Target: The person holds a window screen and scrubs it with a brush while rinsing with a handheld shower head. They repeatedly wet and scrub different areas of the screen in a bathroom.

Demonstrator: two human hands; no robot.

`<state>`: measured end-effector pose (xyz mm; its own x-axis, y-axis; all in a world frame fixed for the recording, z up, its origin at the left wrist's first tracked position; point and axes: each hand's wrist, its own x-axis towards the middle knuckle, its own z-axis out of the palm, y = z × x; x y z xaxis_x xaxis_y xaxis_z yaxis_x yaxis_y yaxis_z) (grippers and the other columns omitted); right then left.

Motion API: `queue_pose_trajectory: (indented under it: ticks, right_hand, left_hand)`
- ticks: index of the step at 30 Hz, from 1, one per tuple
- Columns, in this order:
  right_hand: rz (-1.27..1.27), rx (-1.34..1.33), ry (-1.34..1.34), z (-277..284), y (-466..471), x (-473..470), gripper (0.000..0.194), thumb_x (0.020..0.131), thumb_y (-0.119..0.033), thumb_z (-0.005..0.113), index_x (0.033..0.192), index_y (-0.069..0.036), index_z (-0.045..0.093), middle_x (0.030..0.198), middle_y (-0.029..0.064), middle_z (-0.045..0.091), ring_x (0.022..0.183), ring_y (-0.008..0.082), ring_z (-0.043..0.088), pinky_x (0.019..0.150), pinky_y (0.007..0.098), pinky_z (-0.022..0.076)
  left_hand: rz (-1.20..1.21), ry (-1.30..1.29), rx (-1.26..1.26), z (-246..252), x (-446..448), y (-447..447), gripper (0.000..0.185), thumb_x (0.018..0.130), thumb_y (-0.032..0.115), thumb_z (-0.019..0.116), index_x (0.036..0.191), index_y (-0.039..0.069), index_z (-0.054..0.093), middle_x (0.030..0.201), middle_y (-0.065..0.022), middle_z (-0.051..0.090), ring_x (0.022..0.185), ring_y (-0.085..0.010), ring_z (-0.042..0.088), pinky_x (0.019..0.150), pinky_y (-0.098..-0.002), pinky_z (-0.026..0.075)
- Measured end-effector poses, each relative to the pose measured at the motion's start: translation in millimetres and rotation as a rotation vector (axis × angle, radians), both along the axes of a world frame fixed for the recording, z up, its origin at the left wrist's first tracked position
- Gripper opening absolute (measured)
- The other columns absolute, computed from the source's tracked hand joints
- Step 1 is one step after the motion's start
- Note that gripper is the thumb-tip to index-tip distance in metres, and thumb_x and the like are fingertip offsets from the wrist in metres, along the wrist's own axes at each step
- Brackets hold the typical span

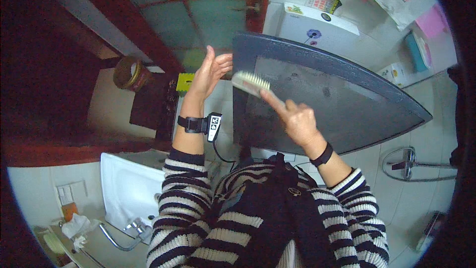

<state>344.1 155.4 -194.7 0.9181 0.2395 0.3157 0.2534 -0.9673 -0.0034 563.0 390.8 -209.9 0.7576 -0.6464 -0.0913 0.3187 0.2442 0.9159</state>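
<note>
A large dark panel [297, 93] with a raised border and a greyer middle stands before me, its surface wet-looking and smudged. My right hand [299, 121] grips a pale-handled scrubbing brush [249, 83] over the panel's left part, index finger stretched along the handle. The brush's light bristles point up and to the right in the picture; whether they touch the panel cannot be told. My left hand [210, 72] is at the panel's left edge, thumb raised away from it. Its fingertips end at that edge and seem hidden behind it.
A white washbasin [126, 190] with a chrome tap [135, 230] is at lower left. Behind the panel hangs a white boxy appliance [316, 26]. A shower mixer [408, 163] is on the right wall, and a glazed door [208, 11] stands at the top.
</note>
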Motion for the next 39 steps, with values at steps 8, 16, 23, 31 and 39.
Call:
queue_pose_trajectory:
  ticks: [8,16,23,31,39]
  right_hand:
    - [-0.277,0.433,-0.312,33.0,-45.3,-24.6,0.063,0.097,-0.005,0.063,0.154,-0.027,0.047,0.108,0.0115,0.072,0.089,0.0294,0.073,0.075,0.038,0.0607]
    - [-0.615,0.674,-0.494,7.6,-105.1,-86.7,0.052,0.105,-0.008,0.05,0.156,-0.017,0.043,0.153,0.0112,0.052,0.13,0.0275,0.06,0.1,0.0389,0.0551]
    - [-0.208,0.259,-0.273,-28.5,-57.7,-11.5,0.078,0.084,-0.002,0.071,0.152,-0.034,0.049,0.068,0.0072,0.055,0.058,0.0227,0.063,0.054,0.0361,0.0552]
    - [-0.045,-0.022,0.143,2.8,-74.0,-28.8,0.084,0.089,-0.008,0.069,0.158,-0.041,0.035,0.069,0.0077,0.058,0.051,0.0243,0.062,0.051,0.0361,0.0563]
    - [-0.046,0.025,0.018,5.3,-76.9,-16.3,0.076,0.092,-0.015,0.067,0.156,-0.042,0.038,0.065,0.0073,0.054,0.051,0.0253,0.061,0.049,0.0401,0.0542]
  left_hand:
    - [0.306,0.002,-0.139,9.8,-41.1,-34.8,0.056,0.105,0.065,0.039,0.111,0.013,0.058,0.091,0.0069,0.047,0.082,-0.0063,0.043,0.078,-0.0241,0.038]
    - [0.322,-0.041,-0.029,11.1,-46.5,-49.8,0.115,0.097,0.075,0.043,0.158,-0.007,-0.01,0.168,-0.0217,-0.016,0.156,-0.0286,-0.017,0.125,-0.0401,-0.006]
    - [0.29,-0.027,-0.011,11.3,-51.9,-45.4,0.114,0.097,0.075,0.042,0.16,-0.007,-0.004,0.171,-0.0208,-0.005,0.158,-0.0278,-0.004,0.126,-0.0403,-0.001]
    - [0.362,0.032,-0.007,14.9,-52.6,-50.3,0.103,0.101,0.069,0.042,0.161,-0.006,0.002,0.171,-0.0181,0.001,0.158,-0.0273,0.001,0.127,-0.0389,0.003]
    - [0.286,-0.006,-0.059,10.5,-45.1,-46.3,0.103,0.103,0.066,0.04,0.159,-0.008,-0.004,0.17,-0.0223,-0.007,0.158,-0.0276,-0.01,0.127,-0.0389,-0.002]
